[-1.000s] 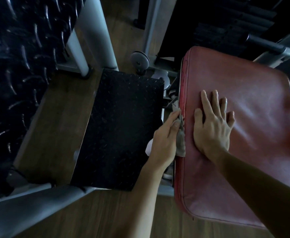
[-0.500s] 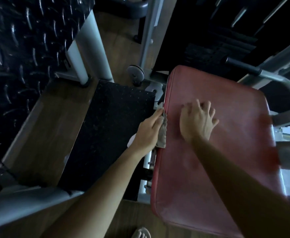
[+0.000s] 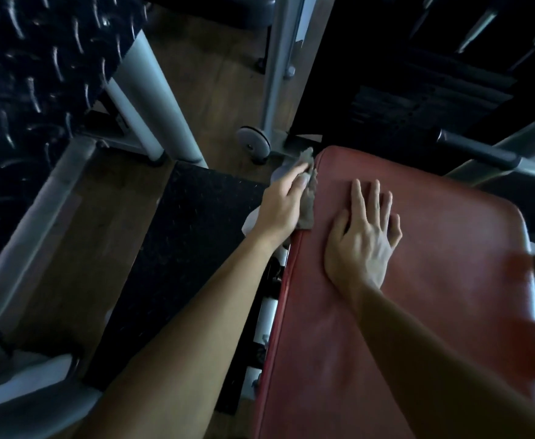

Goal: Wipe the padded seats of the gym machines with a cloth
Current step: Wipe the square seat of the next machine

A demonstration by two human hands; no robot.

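A red padded seat (image 3: 434,312) fills the right half of the view. My left hand (image 3: 280,210) holds a grey-brown cloth (image 3: 307,207) against the seat's left edge, close to the far left corner, with the thumb on top of the cloth. A bit of cloth sticks out past the fingertips. My right hand (image 3: 363,239) lies flat on top of the seat with fingers spread, a little right of the cloth, and holds nothing.
A black rubber mat (image 3: 180,264) lies on the wooden floor (image 3: 79,248) left of the seat. Grey machine posts (image 3: 161,122) and a black tread-plate platform (image 3: 22,90) stand at the left. A padded handle bar (image 3: 481,153) crosses behind the seat at the right.
My left hand has slid the cloth along the seat's left edge toward the far corner. My right hand, lifted half a second ago, lies flat again.
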